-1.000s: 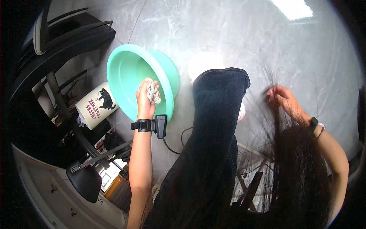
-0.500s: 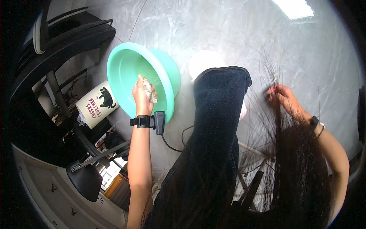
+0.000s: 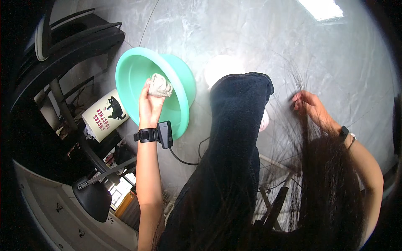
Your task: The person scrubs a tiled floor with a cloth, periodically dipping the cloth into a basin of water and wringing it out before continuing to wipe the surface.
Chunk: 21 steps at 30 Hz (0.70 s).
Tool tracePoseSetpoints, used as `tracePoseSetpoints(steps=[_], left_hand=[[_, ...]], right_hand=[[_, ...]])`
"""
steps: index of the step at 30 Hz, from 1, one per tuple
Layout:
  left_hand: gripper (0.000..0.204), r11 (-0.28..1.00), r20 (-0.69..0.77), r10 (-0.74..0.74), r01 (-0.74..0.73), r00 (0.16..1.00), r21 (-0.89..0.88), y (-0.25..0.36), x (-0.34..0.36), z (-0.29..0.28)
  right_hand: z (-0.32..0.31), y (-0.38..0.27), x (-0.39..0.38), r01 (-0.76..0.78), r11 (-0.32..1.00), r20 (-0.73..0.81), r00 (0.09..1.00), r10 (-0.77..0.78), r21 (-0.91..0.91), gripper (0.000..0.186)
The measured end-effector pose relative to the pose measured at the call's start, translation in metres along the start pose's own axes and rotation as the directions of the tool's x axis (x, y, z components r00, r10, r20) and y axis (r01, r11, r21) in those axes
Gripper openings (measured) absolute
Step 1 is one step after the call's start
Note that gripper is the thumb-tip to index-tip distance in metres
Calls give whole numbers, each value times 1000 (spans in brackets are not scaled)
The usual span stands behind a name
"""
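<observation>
My left hand (image 3: 150, 98) is closed on a crumpled beige cloth (image 3: 160, 85) inside a mint green plastic basin (image 3: 127, 96); a black strapped device (image 3: 164, 134) with a cable sits on that wrist. My right hand (image 3: 305, 104) is at the right over the grey floor, fingers loosely bent and apart, with nothing visible in it, partly veiled by long dark hair (image 3: 318, 180). My dark trouser leg (image 3: 236, 113) runs up the middle, a white round object (image 3: 224, 65) just past it.
A cream bin (image 3: 104, 119) with a black cat picture lies left of the basin. Black chair-like furniture (image 3: 83, 37) fills the upper left, a black rounded piece on a metal bar (image 3: 90, 196) the lower left. Grey marble-like tiles (image 3: 272, 33) spread across the top and right.
My left hand has shifted up and slightly left within the basin, and the cloth now sits higher at its fingertips. My right hand has barely moved.
</observation>
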State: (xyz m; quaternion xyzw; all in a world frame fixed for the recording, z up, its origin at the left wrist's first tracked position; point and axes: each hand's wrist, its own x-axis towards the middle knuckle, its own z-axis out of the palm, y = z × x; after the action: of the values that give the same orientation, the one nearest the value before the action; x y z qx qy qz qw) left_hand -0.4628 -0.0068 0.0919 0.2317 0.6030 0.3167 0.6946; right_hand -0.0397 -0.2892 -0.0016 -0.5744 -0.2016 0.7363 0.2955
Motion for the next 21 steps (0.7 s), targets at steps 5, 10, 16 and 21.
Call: tracePoseSetpoints(steps=[5, 10, 16, 21], left_hand=[[51, 994, -66, 1, 6, 998, 111, -10, -12, 30], [41, 998, -146, -67, 65, 987, -17, -12, -7, 24], [31, 998, -151, -55, 56, 987, 3, -17, 5, -13], [24, 988, -214, -2, 35, 977, 150, -22, 2, -18]], right_hand=[[-5, 10, 0, 16, 1000, -22, 1000, -15, 9, 16], [-5, 9, 1, 25, 1000, -14, 1000, -25, -1, 16], [-4, -1, -2, -17, 1000, -21, 1000, 17, 11, 17], [-5, 4, 0, -8, 1000, -15, 1000, 8, 4, 17]])
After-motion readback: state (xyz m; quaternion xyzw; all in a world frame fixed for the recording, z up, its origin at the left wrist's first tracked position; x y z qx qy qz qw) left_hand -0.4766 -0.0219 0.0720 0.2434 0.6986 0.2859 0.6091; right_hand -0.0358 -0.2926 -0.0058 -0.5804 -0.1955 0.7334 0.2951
